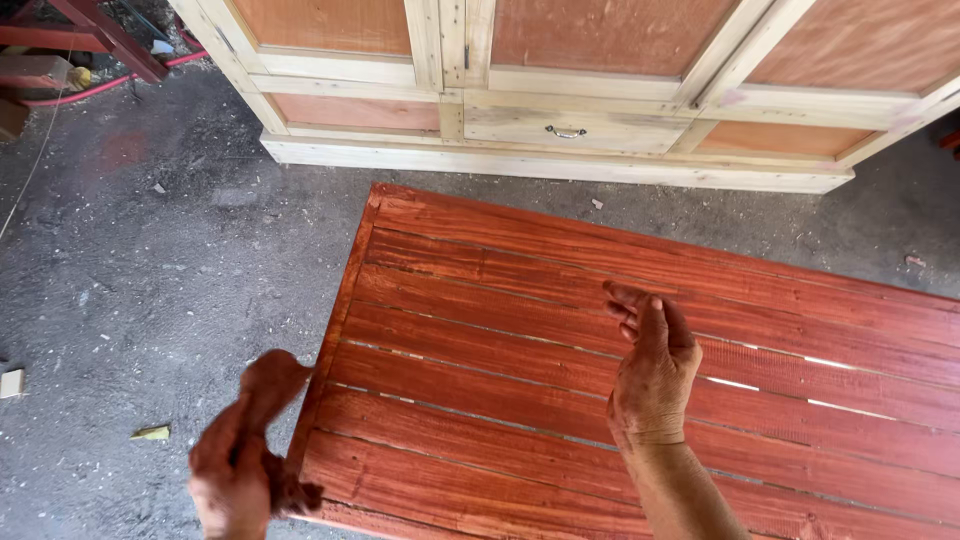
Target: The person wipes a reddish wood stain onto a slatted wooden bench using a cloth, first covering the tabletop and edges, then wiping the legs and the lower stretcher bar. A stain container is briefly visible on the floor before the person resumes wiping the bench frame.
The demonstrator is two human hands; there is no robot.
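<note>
Panel: red-stained slatted wooden panel, lying flat and filling the near right of the scene, over a grey concrete floor.
Left hand: left hand at the near left corner of the panel, closed around a stain-soaked rag; rag bunched, reaching up beside the panel's left edge.
Right hand: right hand hovering over the middle slats, fingers together and slightly curled, holding nothing; contact with the wood impossible to tell.
Behind: unfinished pale wooden cabinet with reddish plywood panels and a small metal drawer handle, standing at the far side, just beyond the panel's far edge.
Risk, smudging: if the finish is wet, likely fingerprints or dull patches wherever the bare right hand presses down.
Risk, drips: loaded rag held over the edge, so likely drops on the floor or runs down the panel's side.
Risk, gaps: open slits between slats, prone to pooling or missed streaks.
Risk, cabinet: bare pale wood close to the far edge, easily marked by a stray swipe.
Risk, grit: dust and chips on the floor, easily picked up by a dropped rag and dragged into the finish.
</note>
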